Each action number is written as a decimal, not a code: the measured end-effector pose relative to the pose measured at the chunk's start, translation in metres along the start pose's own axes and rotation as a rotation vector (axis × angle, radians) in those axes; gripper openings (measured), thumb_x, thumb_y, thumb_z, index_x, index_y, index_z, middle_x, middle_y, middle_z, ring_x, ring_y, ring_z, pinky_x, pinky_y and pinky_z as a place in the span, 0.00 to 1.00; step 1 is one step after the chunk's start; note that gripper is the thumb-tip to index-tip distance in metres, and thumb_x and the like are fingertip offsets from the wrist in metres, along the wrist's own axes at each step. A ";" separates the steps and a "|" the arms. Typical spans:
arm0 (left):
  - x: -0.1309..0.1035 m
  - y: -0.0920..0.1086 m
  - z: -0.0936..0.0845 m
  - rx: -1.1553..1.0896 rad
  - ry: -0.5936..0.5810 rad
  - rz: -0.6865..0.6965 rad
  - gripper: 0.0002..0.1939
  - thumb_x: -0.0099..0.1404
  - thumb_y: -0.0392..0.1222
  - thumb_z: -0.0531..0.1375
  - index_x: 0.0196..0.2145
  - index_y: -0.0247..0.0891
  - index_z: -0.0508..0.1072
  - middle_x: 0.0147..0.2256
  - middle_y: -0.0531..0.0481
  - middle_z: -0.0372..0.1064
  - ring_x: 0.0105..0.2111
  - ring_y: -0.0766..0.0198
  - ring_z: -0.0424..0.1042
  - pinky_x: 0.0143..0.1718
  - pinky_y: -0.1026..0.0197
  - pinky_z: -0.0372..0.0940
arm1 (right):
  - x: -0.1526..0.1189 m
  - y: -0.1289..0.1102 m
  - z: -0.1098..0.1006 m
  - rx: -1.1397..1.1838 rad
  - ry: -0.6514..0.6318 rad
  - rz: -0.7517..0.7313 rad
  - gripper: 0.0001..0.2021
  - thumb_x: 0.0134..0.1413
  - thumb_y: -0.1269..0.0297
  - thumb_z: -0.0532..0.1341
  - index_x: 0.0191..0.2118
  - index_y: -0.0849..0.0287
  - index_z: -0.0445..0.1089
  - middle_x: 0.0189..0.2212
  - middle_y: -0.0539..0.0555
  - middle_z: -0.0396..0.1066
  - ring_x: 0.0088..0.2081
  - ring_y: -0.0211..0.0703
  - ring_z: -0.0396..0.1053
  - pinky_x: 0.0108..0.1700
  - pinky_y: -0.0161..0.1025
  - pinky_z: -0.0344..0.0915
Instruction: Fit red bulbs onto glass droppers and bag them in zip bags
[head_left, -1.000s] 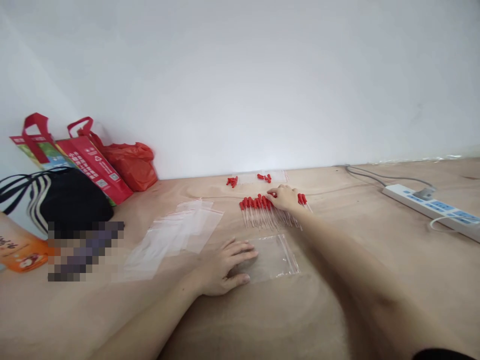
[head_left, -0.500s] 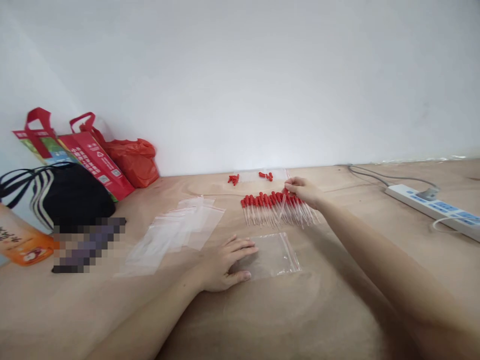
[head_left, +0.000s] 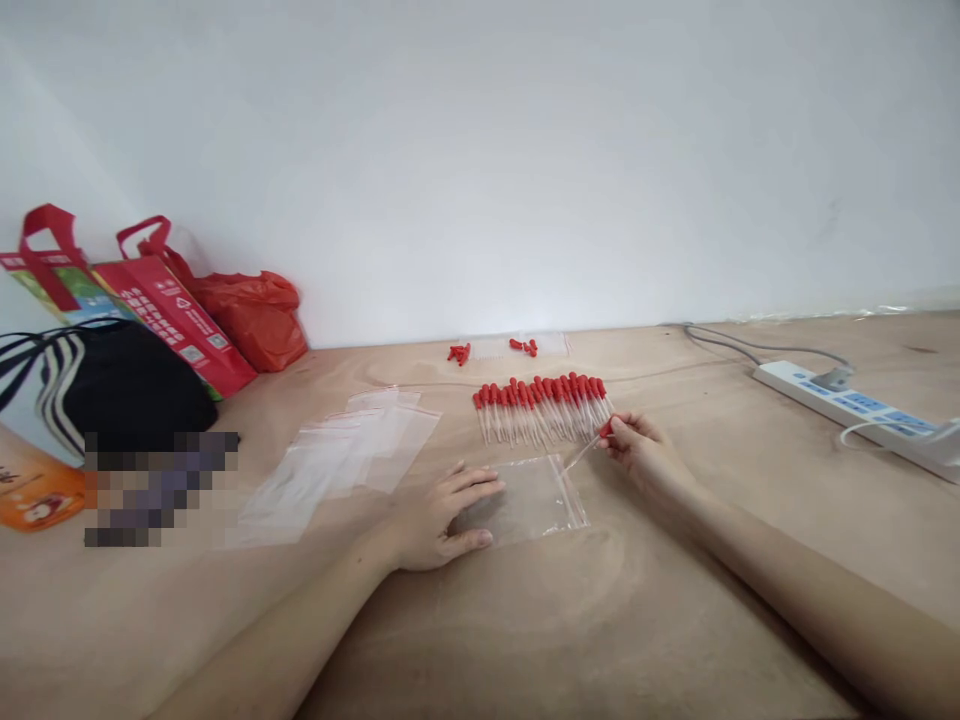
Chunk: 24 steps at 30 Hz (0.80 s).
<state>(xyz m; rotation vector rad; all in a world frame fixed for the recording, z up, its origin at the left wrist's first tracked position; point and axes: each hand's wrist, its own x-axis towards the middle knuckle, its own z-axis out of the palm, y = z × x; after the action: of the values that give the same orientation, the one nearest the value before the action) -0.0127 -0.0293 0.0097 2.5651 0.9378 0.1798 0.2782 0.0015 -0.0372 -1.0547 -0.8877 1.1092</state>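
Observation:
My left hand (head_left: pixel 454 515) lies flat with its fingers spread over the left end of a clear zip bag (head_left: pixel 529 498) on the table. To the right, my right hand (head_left: pixel 637 450) pinches a dropper (head_left: pixel 589 450) by its red rubber bulb. The dropper's clear, thin tube slants down and left toward the zipped end of the bag; I cannot tell whether the tip touches it. Behind the bag lies a row of several red-bulbed droppers (head_left: pixel 540 405), bulbs away from me. Left of my hand, several flat zip bags (head_left: pixel 345 450) overlap in a fan.
Loose red bulbs (head_left: pixel 459 354) lie by the wall, near another clear bag (head_left: pixel 555 345). A power strip (head_left: pixel 855 405) with cords stands at the right. Red bags (head_left: pixel 251 320), a black drawstring bag (head_left: pixel 142 395) and an orange packet (head_left: pixel 41 495) line the left side.
My right hand has drawn a dropper out of the row and brought it nearer, down beside the zip bag's zipped end. My left hand still rests on the bag. The view has shifted slightly.

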 end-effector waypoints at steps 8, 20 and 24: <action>0.005 -0.004 0.002 0.001 0.009 0.033 0.26 0.62 0.47 0.51 0.57 0.45 0.50 0.58 0.49 0.50 0.58 0.60 0.48 0.59 0.46 0.34 | -0.027 0.003 0.011 -0.069 -0.243 0.123 0.12 0.41 0.58 0.63 0.29 0.57 0.60 0.28 0.52 0.69 0.29 0.40 0.69 0.33 0.41 0.67; 0.007 0.000 -0.001 -0.016 0.011 0.016 0.27 0.62 0.47 0.52 0.57 0.44 0.49 0.57 0.48 0.51 0.57 0.59 0.49 0.59 0.47 0.36 | -0.030 0.005 0.020 -0.823 -0.445 -0.393 0.09 0.45 0.56 0.60 0.27 0.54 0.73 0.33 0.54 0.67 0.37 0.43 0.63 0.40 0.44 0.61; 0.007 -0.001 0.000 -0.018 0.001 0.016 0.28 0.62 0.47 0.52 0.57 0.44 0.48 0.57 0.49 0.51 0.57 0.59 0.49 0.59 0.47 0.36 | -0.033 0.005 0.022 -0.909 -0.497 -0.478 0.10 0.51 0.59 0.55 0.30 0.51 0.74 0.33 0.54 0.67 0.38 0.43 0.63 0.41 0.44 0.60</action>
<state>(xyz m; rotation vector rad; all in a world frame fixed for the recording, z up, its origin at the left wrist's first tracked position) -0.0081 -0.0237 0.0094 2.5570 0.9125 0.1928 0.2492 -0.0258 -0.0373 -1.1869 -2.0400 0.5336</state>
